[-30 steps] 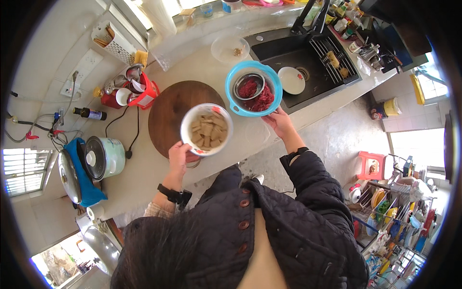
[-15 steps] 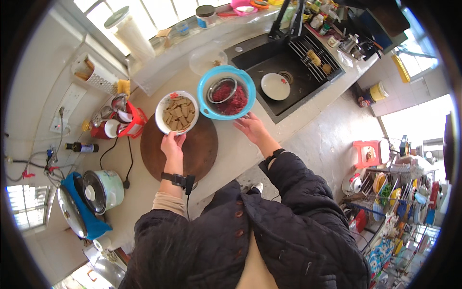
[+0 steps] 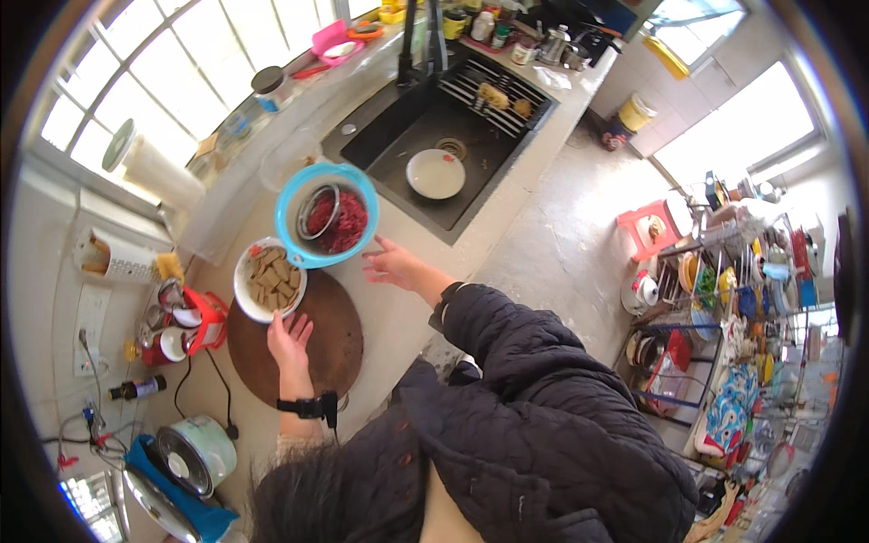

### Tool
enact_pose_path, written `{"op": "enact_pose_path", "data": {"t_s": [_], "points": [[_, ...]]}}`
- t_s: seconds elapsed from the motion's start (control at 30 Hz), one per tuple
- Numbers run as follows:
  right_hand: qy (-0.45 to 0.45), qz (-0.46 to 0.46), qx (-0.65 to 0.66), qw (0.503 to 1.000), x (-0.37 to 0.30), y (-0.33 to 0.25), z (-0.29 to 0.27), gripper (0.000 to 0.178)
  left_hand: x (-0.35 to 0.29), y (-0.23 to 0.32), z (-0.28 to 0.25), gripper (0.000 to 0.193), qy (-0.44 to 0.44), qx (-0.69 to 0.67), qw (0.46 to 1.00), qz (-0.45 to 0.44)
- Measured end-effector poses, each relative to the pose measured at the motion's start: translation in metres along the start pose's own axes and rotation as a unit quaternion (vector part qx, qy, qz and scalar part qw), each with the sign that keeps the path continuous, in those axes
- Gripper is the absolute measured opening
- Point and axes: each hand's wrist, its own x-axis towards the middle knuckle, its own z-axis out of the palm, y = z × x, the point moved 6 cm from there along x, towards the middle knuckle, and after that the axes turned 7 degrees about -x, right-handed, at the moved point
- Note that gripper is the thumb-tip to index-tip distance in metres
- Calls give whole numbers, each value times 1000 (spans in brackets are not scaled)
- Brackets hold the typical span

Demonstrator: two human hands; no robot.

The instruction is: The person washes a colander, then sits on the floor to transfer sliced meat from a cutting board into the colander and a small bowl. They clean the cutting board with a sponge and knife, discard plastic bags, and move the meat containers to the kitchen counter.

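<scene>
A white bowl (image 3: 243,290) of flat brown slices (image 3: 273,280) overlaps the far edge of a round wooden chopping board (image 3: 339,339). My left hand (image 3: 290,341) is over the board at the bowl's near rim, fingers apart and holding nothing; whether a fingertip touches the rim I cannot tell. Beside the bowl stands a light-blue basin (image 3: 282,213) with dark red shredded food (image 3: 348,222) and a small metal strainer (image 3: 319,210) in it. Just off the basin's near right side, my right hand (image 3: 391,264) is open with fingers stretched.
A dark sink (image 3: 385,172) right of the basin holds a white bowl (image 3: 435,174) and a rack (image 3: 507,100). A clear lid-like dish (image 3: 290,158) lies behind the basin. At left are a red utensil holder (image 3: 210,317), a rice cooker (image 3: 195,457) and a black cord (image 3: 222,389).
The view has swung to the right, so the counter things appear farther left. My left hand's fingers, earlier at the bowl's rim, are now spread. My right hand stays beside the basin.
</scene>
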Motion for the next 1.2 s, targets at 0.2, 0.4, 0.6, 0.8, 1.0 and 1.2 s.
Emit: {"op": "enact_pose_path", "data": {"t_s": [0.2, 0.4, 0.6, 0.8, 1.0, 1.2], "points": [[23, -44, -127, 991, -78, -23, -74, 50, -38, 14, 2, 40, 86, 105, 979, 155], [162, -204, -205, 943, -262, -75, -195, 14, -115, 21, 98, 19, 4, 261, 868, 423], [237, -227, -267, 906, -418, -53, -347, 51, -170, -74, 223, 17, -165, 448, 807, 348], [277, -21, -544, 792, -498, 38, -458, 76, -236, -215, 349, 79, -352, 620, 618, 331], [295, -46, -347, 889, -572, 29, -495, 75, -287, -264, 429, 74, -494, 595, 603, 196], [362, -153, -182, 901, -602, -6, -555, 62, -343, -279, 516, 64, -608, 196, 698, -325]]}}
